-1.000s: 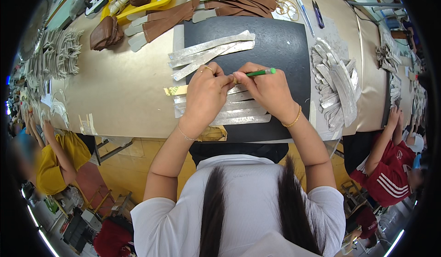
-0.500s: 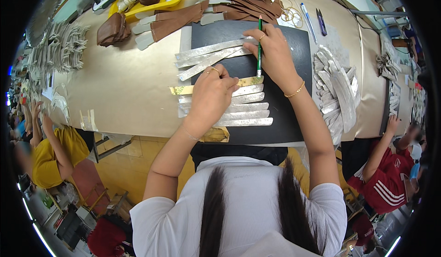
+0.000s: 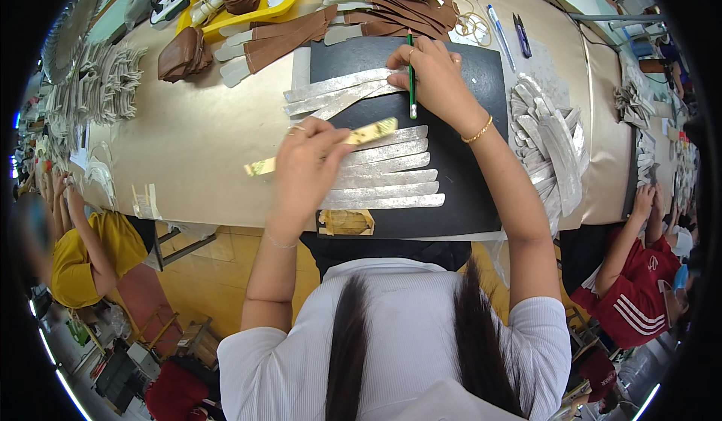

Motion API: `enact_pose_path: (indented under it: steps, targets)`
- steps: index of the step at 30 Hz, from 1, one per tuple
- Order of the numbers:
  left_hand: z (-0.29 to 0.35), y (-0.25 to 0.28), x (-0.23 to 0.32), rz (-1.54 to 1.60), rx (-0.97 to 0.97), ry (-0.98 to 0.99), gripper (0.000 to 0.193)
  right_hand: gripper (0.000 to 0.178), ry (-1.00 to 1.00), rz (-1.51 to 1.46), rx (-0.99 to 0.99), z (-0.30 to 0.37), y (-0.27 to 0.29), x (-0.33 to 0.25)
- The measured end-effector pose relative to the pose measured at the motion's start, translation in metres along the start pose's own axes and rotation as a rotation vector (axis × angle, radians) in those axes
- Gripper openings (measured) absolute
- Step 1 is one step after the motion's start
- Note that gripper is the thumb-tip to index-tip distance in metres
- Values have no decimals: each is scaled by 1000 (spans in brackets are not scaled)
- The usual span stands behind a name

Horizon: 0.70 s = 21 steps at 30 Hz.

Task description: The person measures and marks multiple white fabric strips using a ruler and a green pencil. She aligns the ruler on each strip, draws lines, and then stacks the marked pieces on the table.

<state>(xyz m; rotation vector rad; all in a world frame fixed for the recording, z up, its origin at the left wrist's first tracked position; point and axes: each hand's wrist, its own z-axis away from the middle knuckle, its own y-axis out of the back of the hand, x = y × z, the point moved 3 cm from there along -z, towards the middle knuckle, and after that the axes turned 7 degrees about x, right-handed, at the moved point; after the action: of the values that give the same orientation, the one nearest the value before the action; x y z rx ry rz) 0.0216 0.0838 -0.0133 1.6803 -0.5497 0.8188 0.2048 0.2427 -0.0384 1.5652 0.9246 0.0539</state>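
Observation:
My left hand [image 3: 302, 167], a little blurred, grips a flat yellow patterned strip [image 3: 374, 130] that slants above the black board [image 3: 470, 173]. Below it lies a row of several silver-grey strips [image 3: 395, 178], side by side on the board. My right hand [image 3: 438, 76] holds a green pencil [image 3: 412, 99] upright between its fingers. Its thumb and fingertips meet the right ends of a few loose grey strips [image 3: 327, 88] fanned out at the board's upper left. Whether they pinch those strips is hard to tell.
A heap of grey strips [image 3: 553, 146] lies right of the board. Beyond it are a pen [image 3: 502, 33], thread snips [image 3: 521, 36] and rubber bands [image 3: 472, 26]. Brown strips [image 3: 289, 39] and a yellow tray [image 3: 289, 3] sit at the back. Co-workers sit on both sides.
My left hand has lifted the yellow strip off the row and moved it left, tilting it. My right hand has shifted slightly left with the pencil, from the row's edge toward the loose strips.

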Motion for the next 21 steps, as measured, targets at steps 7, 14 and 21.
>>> enact_pose_path:
  steps: [7, 14, 21]
  targets:
    - [1, 49, -21, 52, 233, 213, 21, 8, 202, -146, 13, -3, 16, -23]
    - [5, 86, -24, -55, 421, 229, 20, 10, 289, -645, -116, 24, 46, -78]
    - [9, 82, -11, 36, 391, 166, 21, 14, -203, -521, -189, 56, 31, -40]
